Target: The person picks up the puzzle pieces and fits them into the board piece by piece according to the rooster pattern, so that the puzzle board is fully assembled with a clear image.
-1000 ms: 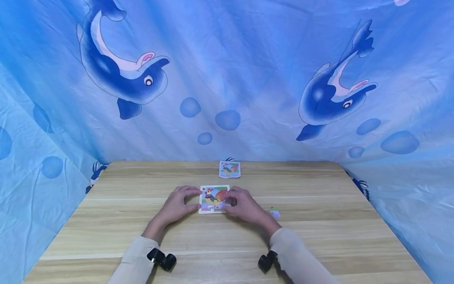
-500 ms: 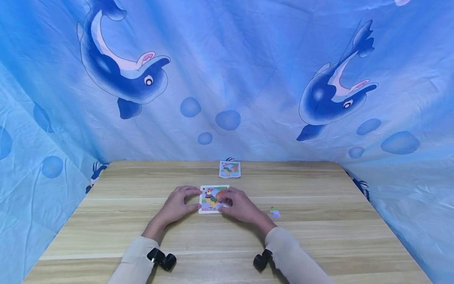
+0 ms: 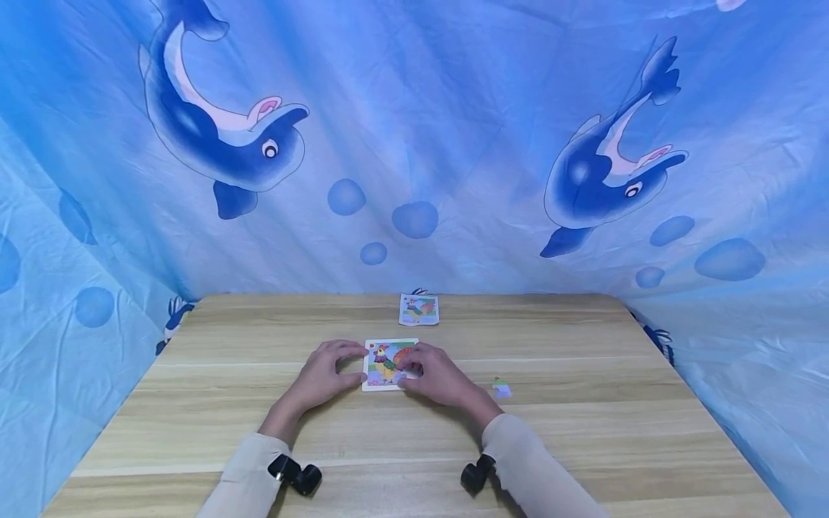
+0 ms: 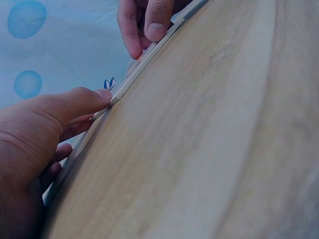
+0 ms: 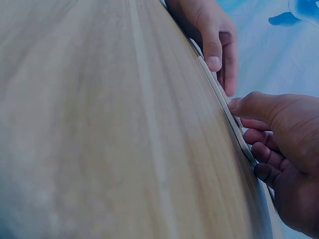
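Note:
A white-framed jigsaw puzzle (image 3: 383, 365) with a rooster picture lies flat in the middle of the wooden table. My left hand (image 3: 326, 375) holds its left edge between thumb and fingers; in the left wrist view the thumb (image 4: 103, 94) rests on a corner of the frame. Over the puzzle's right part, my right hand (image 3: 442, 375) has curled fingers and pinches a puzzle piece low in the picture. That piece is mostly hidden under the fingertips. Seen from the right wrist, the thumb (image 5: 237, 103) touches the puzzle's surface. A loose puzzle piece (image 3: 501, 390) lies right of my right hand.
A paper picture (image 3: 419, 310) of the same rooster lies behind the puzzle, near the back edge of the table (image 3: 563, 345). A blue curtain (image 3: 479, 144) with dolphins hangs behind and on both sides.
My right hand has shifted slightly left with the puzzle piece, and the gap low in the rooster picture now looks filled. My left hand has stayed at the left edge.

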Motion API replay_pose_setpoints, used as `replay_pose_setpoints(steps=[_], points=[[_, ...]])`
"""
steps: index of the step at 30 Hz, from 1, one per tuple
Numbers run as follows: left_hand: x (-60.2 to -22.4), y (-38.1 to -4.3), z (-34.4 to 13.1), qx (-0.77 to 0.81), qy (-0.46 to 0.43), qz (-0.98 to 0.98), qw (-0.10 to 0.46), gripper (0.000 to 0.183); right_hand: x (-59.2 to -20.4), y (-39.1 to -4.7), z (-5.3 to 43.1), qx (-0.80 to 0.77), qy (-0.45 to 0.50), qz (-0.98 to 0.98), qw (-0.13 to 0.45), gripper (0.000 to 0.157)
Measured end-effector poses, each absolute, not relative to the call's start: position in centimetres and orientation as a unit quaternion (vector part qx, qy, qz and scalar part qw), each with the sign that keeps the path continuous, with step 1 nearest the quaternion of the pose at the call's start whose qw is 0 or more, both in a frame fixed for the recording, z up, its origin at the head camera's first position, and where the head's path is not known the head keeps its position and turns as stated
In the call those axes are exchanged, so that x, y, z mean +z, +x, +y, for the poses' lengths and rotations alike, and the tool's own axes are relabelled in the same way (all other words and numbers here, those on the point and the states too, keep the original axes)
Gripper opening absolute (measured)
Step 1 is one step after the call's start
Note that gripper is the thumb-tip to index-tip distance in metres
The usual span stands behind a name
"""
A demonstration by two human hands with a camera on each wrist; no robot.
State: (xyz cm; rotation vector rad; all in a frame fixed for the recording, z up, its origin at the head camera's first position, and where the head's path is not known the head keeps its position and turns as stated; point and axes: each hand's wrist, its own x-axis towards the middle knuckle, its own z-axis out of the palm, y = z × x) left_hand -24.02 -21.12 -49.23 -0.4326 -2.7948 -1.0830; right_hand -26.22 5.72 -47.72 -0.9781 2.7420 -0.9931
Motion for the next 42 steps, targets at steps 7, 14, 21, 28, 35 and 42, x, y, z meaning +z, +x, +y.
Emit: replay_pose_setpoints(steps=[7,14,21,28,35,42], points=[[-49.4,-24.1,-21.2,-0.355,-0.143,-0.922,0.055,0.046,-47.6,-26.3,5.9,-0.329,-0.32,0.888,0.032,0.024],[-49.5,-24.1,-21.2,-0.359,-0.145,-0.92,0.055,0.046,-47.4,-26.3,5.5,-0.338,-0.346,0.875,0.019,0.025],[-49.5,-24.1,-21.1,-0.356,-0.148,-0.921,0.057,0.047,-47.6,-26.3,4.6,-0.346,-0.371,0.862,0.008,0.021],[-49.4,-24.1,-21.2,-0.352,-0.151,-0.922,0.058,0.047,-47.7,-26.3,4.4,-0.321,-0.371,0.871,0.007,0.019],[-49.4,-24.2,-21.3,-0.354,-0.151,-0.921,0.058,0.047,-47.4,-26.1,4.3,-0.306,-0.378,0.874,-0.001,0.019],[-49.4,-24.2,-21.2,-0.356,-0.149,-0.921,0.058,0.047,-46.8,-25.3,5.8,-0.273,-0.383,0.882,0.009,0.023]])
